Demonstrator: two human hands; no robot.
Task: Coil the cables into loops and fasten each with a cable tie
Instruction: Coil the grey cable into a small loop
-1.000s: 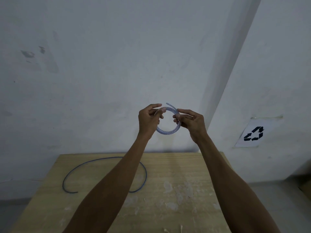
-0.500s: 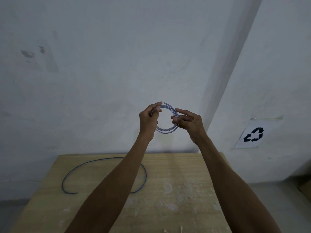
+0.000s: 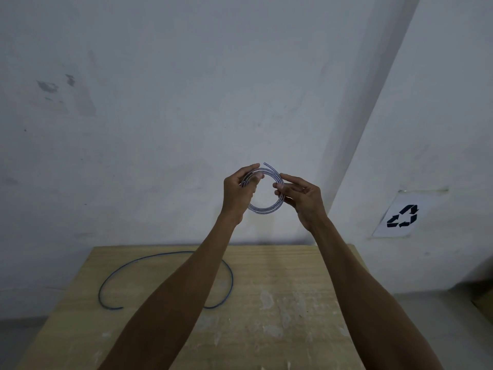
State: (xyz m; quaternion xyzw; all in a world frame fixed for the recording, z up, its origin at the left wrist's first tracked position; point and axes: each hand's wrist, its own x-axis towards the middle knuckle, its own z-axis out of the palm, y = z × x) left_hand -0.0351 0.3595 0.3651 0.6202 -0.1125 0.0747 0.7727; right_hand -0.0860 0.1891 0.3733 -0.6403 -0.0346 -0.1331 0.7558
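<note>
Pale, translucent thin cable coil (image 3: 264,211): a few turns wound into a small ring, held up in the air in front of the grey plaster wall (image 3: 186,89), above the far edge of the table. One cut end pokes free at the top of the ring.

Left hand (image 3: 237,192): thumb and curled fingers pinch the ring's left side, turns bunched together. Right hand (image 3: 302,200): thumb and forefinger pinch the right side; the other fingers lie loosely extended.

Handling, judged: very light, springy plastic jacket, probably slick. Turns look ready to fan apart if either pinch eases. Best hold is across all turns at once, with the loose end trapped under a thumb.

Below, a dark blue thin cable (image 3: 108,276) lies uncoiled in an open arc on the light wooden table (image 3: 280,303); the left forearm crosses over part of it. A white sheet with a black recycling symbol (image 3: 402,217) is on the right-hand wall.

Not resolved: exact number of turns; the cable's second end; no cable tie is visible anywhere. Table's near edge is cut off.
</note>
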